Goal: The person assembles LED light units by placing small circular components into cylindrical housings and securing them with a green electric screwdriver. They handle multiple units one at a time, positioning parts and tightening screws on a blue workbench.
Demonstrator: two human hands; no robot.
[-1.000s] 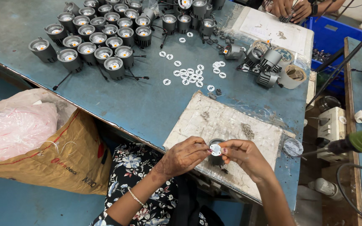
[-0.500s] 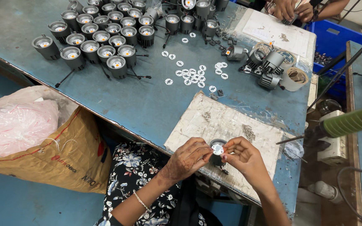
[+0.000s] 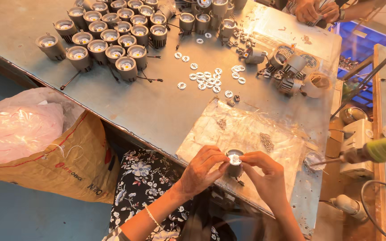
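A grey metal worktop (image 3: pixel 157 107) fills the room's view, its far left corner crowded with ranks of small grey lamp housings (image 3: pixel 108 33), each showing a pale yellow disc at its mouth. Beside the worktop's near left edge a brown paper sack (image 3: pixel 54 160) stands open with a pink-tinged plastic bag (image 3: pixel 16 129) bulging from it. At the near right corner a clear plastic sheet (image 3: pixel 246 134) is spread flat, and over its near edge the seated person, in a dark flowered garment, works on a single lamp housing (image 3: pixel 234 166). The left hand (image 3: pixel 202 169) is closed round the housing's side, thumb and forefinger pinched at its rim; the right hand (image 3: pixel 264 172) grips the opposite side, fingertips at the pale round lens on top. Against the frames of a moment ago both hands have drawn closer over the housing's mouth and the lens now looks seated flatter, which suggests the fitting of this piece is nearly finished. A loose scatter of white rings (image 3: pixel 208 78) lies mid-worktop, with a small cluster of finned housings (image 3: pixel 287 71) toward the far right edge. A green-handled screwdriver (image 3: pixel 371 151) pokes in from the right, further than before. Another person's hands (image 3: pixel 311 11) work at the far right corner.
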